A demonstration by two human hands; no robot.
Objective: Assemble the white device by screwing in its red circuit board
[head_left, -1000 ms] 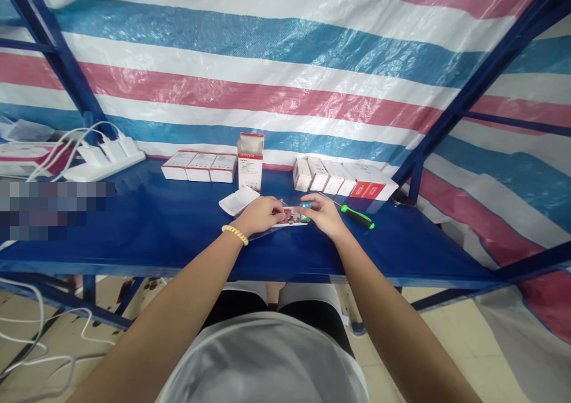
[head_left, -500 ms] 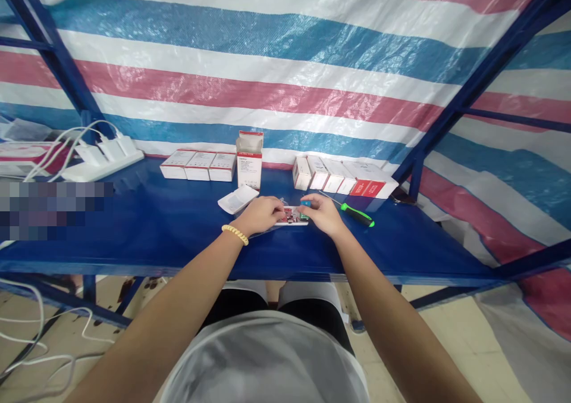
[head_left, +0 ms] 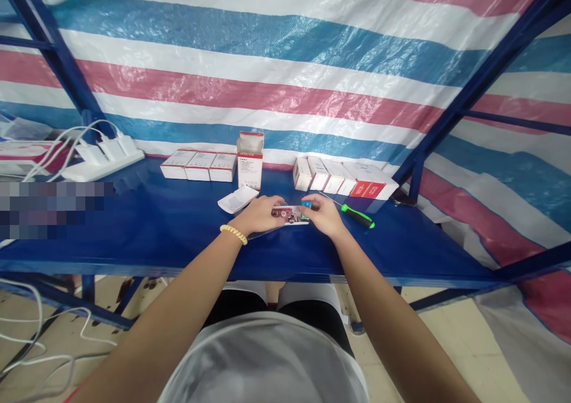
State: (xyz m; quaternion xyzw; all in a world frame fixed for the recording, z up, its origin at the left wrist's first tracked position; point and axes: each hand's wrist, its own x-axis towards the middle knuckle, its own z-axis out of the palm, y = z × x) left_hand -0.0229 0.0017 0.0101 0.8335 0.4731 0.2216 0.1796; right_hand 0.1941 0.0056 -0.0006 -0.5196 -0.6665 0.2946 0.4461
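A small white housing with a red circuit board inside lies on the blue table between my hands. My left hand, wearing a yellow twisted band at the wrist, grips the housing's left end with thumb and fingers. At the right end, my right hand is closed on a small blue-and-green piece, thumb below and fingers above; its exact kind is unclear. A white cover lies tilted, hollow side up, beyond my left hand. Right of my right hand rests a green-and-black screwdriver.
An open white-and-red box stands at the back. Several closed boxes line up to its left and right. A white power strip with plugs and cables sits far left. Blue metal posts frame the table.
My left hand has shifted slightly left and its fingers have drawn back from the board, uncovering more of it. My right hand stays nearly in place on the blue-and-green piece.
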